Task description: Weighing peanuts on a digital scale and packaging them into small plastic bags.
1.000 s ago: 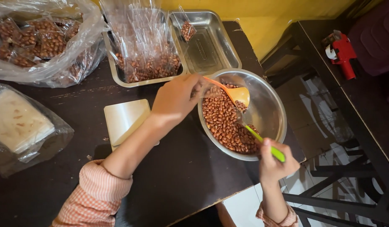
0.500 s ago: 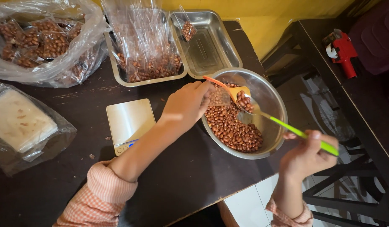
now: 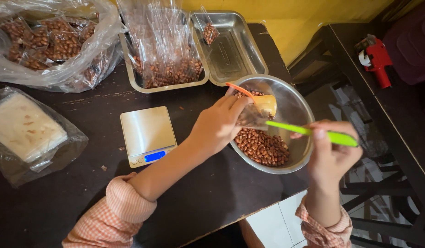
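Note:
My left hand [image 3: 217,124] reaches over the rim of a round steel bowl [image 3: 299,102] and pinches a small clear plastic bag [image 3: 253,117] open above the peanuts [image 3: 263,147]. Gripping a green-handled spoon [image 3: 339,138], my right hand [image 3: 329,156] is at the bowl's right side. The spoon lies level and its front end points into the mouth of the bag. An orange scoop [image 3: 263,102] leans in the bowl behind the bag.
A small digital scale [image 3: 147,133] sits left of the bowl. Behind are a steel tray [image 3: 129,76] of clear peanut bags, a second tray [image 3: 233,50] with one packet, a big bag [image 3: 47,41] of filled packets and a wrapped white stack [image 3: 24,131]. A red tape dispenser [image 3: 375,57] lies on the right-hand table.
My right hand lifted the green spoon out of the peanuts, swung out to the right, and now holds it level at the bag. My left hand stayed over the bowl with the bag.

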